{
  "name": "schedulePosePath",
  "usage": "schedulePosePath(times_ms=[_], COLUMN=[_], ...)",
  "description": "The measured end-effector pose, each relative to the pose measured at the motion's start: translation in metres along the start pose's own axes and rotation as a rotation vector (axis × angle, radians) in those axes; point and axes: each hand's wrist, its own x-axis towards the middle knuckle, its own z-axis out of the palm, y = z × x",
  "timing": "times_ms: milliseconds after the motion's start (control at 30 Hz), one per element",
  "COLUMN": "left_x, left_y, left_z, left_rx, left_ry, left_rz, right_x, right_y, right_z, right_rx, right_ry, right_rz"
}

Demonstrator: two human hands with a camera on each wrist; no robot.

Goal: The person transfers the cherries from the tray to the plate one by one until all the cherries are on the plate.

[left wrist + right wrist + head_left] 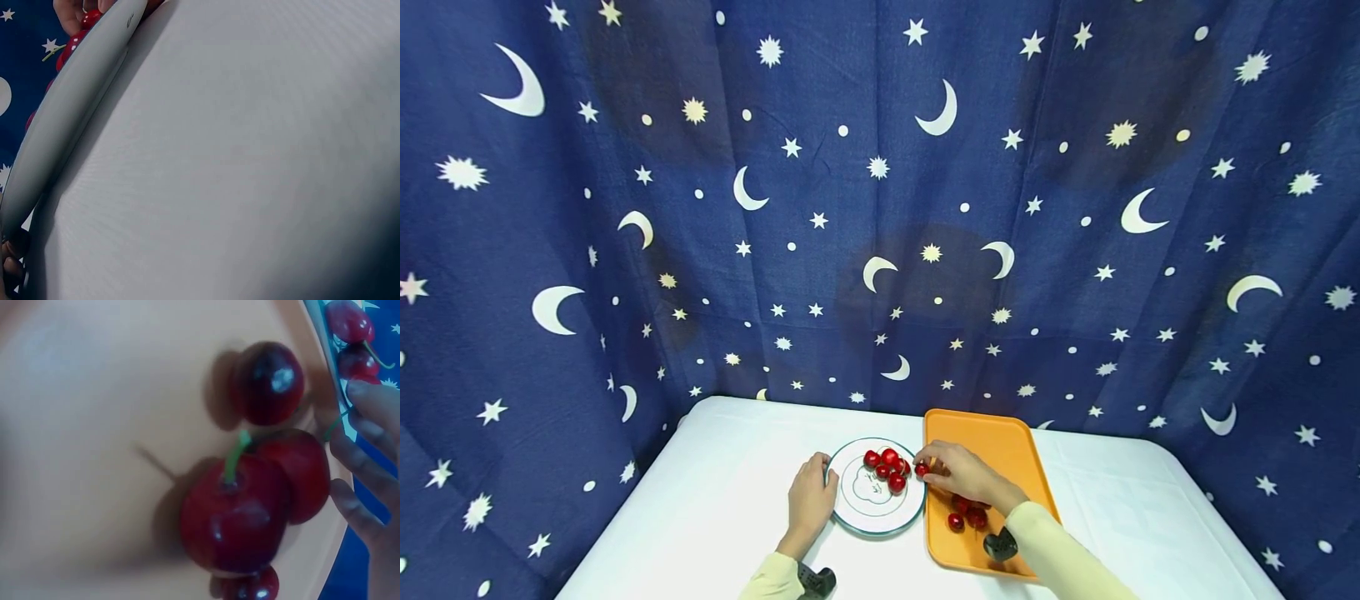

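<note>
A white plate (876,523) with a dark green rim bears several red cherries (890,457). My left hand (809,500) holds the plate's left rim; in the left wrist view its fingers (12,265) show at the plate's lower end. At the opposite rim, my right hand (962,475) pinches a cherry (922,471) between thumb and fingers. Below that hand, more cherries (956,522) lie on an orange tray (947,554), partly covered by the wrist. Close up in the right wrist view, one tray cherry (234,515) has a green stem standing up.
The tray stands right beside the plate, on its right. A white cloth (737,467) covers the table. Behind it hangs a dark blue curtain (820,275) printed with moons and stars. Each wrist wears a black camera, the right one (1000,546) hanging over the tray.
</note>
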Motion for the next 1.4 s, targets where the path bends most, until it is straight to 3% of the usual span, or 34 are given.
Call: schedulePosePath(times_ms=[267, 533, 900, 1133, 1400], left_x=[-0.001, -0.002, -0.001, 0.0, 0.0], left_y=[0.003, 0.002, 0.0, 0.001, 0.0], left_z=[-0.001, 0.002, 0.002, 0.001, 0.003], left_rx=[-0.024, -0.01, -0.007, -0.015, -0.003], left_ry=[0.01, 0.009, 0.013, 0.01, 0.005], left_rz=[0.0, -0.004, -0.009, -0.01, -0.006], right_x=[0.001, 0.003, 0.003, -0.01, -0.027], right_y=[-0.002, 0.0, 0.0, 0.008, 0.02], right_z=[0.005, 0.012, 0.01, -0.003, -0.015], right_rx=[-0.044, -0.1, -0.037, 0.013, 0.119], right_ry=[0.04, 0.049, 0.053, 0.068, -0.032], right_rz=[0.04, 0.002, 0.056, 0.072, 0.05])
